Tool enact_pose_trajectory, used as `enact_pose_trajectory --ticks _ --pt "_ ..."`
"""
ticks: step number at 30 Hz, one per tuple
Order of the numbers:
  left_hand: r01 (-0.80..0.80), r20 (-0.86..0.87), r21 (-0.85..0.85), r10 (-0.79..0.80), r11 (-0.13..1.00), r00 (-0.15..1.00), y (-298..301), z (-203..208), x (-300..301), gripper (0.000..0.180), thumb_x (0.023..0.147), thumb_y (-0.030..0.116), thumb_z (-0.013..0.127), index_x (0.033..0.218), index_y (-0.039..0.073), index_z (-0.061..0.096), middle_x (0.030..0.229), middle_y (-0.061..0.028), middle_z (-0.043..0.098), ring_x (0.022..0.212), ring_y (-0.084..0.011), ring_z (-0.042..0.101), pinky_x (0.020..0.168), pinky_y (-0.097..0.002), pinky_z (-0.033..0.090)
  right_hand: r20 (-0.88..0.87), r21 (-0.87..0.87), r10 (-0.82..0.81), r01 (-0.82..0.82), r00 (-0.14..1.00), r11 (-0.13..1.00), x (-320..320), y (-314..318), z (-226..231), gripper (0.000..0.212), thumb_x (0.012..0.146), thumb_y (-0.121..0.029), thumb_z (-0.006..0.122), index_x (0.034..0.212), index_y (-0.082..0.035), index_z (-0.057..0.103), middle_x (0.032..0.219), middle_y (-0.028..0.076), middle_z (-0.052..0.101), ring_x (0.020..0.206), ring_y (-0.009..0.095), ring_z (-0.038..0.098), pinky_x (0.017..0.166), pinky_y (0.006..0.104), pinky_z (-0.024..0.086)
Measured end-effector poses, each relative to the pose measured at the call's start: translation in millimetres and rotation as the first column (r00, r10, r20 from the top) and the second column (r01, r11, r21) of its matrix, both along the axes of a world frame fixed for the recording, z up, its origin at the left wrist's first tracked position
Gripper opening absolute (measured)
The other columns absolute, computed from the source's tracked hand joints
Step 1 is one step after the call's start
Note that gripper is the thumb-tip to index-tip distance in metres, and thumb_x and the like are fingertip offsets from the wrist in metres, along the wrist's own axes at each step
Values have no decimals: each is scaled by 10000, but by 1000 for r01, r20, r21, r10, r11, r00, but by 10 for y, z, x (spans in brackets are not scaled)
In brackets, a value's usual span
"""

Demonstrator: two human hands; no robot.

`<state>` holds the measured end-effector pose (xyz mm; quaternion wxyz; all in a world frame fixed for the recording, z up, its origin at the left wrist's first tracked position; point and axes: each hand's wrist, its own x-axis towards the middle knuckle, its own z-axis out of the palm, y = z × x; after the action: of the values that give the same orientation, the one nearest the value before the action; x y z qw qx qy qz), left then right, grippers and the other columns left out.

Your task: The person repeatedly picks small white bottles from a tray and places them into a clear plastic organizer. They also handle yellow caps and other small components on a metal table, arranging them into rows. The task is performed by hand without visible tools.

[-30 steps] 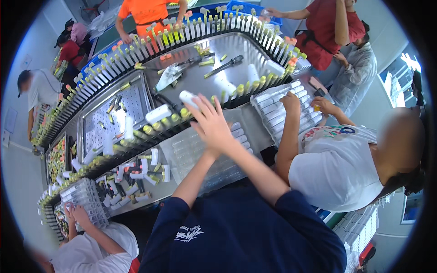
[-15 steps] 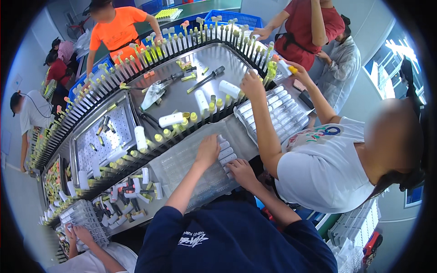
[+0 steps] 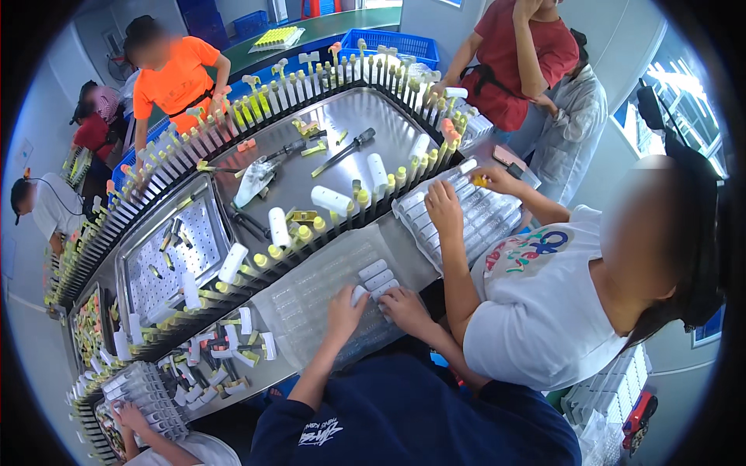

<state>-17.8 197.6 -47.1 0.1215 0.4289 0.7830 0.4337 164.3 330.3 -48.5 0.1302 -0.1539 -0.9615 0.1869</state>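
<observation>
In front of me lies a clear plastic blister tray [image 3: 303,299] with rows of moulded pockets. A short row of white rounded oblong casings [image 3: 375,271] sits at its right side. My left hand [image 3: 344,317] is closed around one white casing [image 3: 359,296], just left of that row. My right hand [image 3: 406,311] rests at the near end of the row, fingers bent over the casings there. Whether it grips one of them is hidden by the fingers.
A curved black rack of upright yellow-tipped posts [image 3: 318,225] borders metal trays [image 3: 326,116] holding tools and white casings. At the right, a co-worker's hands [image 3: 444,208] are over another filled blister tray [image 3: 486,206]. Loose white and yellow parts [image 3: 210,361] lie to the left.
My left hand has come from the row's far end to its near left side, now with a white casing. The co-worker at the right has lowered their hands from the rack to their tray.
</observation>
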Motion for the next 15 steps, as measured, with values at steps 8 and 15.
enact_pose_trajectory --ticks 8,15 --pt "-31 4 10 31 999 999 44 -82 -18 413 964 391 810 1084 7 716 989 -260 750 911 -477 735 774 -521 583 105 -88 -31 40 994 995 -78 -33 182 386 876 -268 834 1186 -104 671 1210 98 647 1235 318 613 979 518 535" --pt "-43 -1 -20 43 999 999 36 -76 -15 422 970 396 812 1102 6 717 997 -264 749 914 -482 735 778 -526 583 -23 -203 -85 79 996 976 -86 -3 326 342 894 -230 821 1159 -59 687 1163 168 678 1139 392 656 966 505 546"
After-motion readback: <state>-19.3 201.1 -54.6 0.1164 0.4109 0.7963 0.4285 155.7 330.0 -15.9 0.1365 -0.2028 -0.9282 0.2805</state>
